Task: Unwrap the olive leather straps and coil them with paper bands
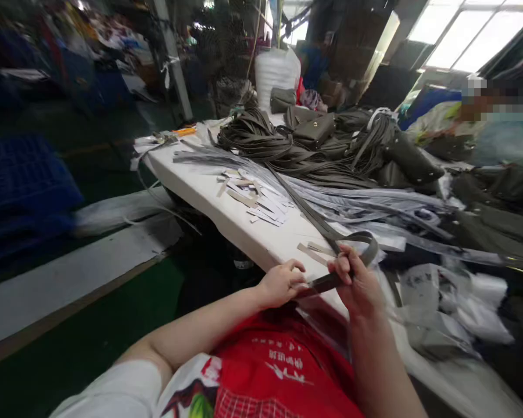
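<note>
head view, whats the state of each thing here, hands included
Strap: looped at the right hand, trailing over the table
Right hand: closed around the strap
Left hand: fingers curled on the strap
Dark strap bundle: heaped
Paper strips: scattered loose
Plastic packaging: crumpled

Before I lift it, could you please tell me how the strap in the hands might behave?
The strap probably flexes easily yet holds a springy curve, since it bends in a smooth loop by the right hand. It is likely light for its length, looking narrow and thin. Its far part may snag, as it runs to the strap pile.
</note>
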### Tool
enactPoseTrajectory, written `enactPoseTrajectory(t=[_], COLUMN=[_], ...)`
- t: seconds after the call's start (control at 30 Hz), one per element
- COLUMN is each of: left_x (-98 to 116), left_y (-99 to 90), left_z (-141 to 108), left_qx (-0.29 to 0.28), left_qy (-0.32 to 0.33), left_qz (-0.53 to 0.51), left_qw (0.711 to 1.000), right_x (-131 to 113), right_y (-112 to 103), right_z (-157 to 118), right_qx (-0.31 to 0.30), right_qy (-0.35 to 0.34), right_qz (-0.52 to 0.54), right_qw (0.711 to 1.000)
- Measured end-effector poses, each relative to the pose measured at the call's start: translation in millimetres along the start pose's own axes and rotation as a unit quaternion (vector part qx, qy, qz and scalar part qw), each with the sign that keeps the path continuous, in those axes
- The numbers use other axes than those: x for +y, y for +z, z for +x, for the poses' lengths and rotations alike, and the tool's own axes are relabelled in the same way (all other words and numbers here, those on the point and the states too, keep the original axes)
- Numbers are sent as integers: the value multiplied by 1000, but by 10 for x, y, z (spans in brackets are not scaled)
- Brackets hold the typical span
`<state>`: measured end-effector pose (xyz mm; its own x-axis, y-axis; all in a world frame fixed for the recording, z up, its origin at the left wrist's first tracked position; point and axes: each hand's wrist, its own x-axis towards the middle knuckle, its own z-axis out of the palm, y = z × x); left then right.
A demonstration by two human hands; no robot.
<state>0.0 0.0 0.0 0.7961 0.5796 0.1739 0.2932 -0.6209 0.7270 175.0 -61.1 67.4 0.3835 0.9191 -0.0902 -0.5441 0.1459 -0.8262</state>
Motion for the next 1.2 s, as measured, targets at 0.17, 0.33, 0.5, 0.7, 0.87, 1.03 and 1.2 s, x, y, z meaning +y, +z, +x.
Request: enactPoseTrajectory(t=[0.17,0.33,0.5,0.7,0.87,1.03,1.2], left_x=[-22,113,302,309,180,198,208], left_y=[43,-13,-136,-248,-285,-319,-327], left_z=[95,44,-28,-120,-255,-222,-198], left_qx=[-111,-51,37,116,84,141,164], left_qy=[-64,-46,-39,-12,-79,-82,-67], left_qz=[-167,-159,-103,-90,-45,-46,-29], left_qw=[978,985,993,989,992,986,984], right_x=[-27,-2,229,568,402,543,756], right_y=[-42,-168,-95,136,26,103,283], right_z=[-22,17,-25,-169,51,63,-51], right_qx=[-3,13,13,-69,47,-14,-83], right_qy=[21,-32,-85,8,51,39,117], right_qz=[11,-64,-256,-216,-22,-113,-50], right_qw=[1000,997,963,974,997,993,988])
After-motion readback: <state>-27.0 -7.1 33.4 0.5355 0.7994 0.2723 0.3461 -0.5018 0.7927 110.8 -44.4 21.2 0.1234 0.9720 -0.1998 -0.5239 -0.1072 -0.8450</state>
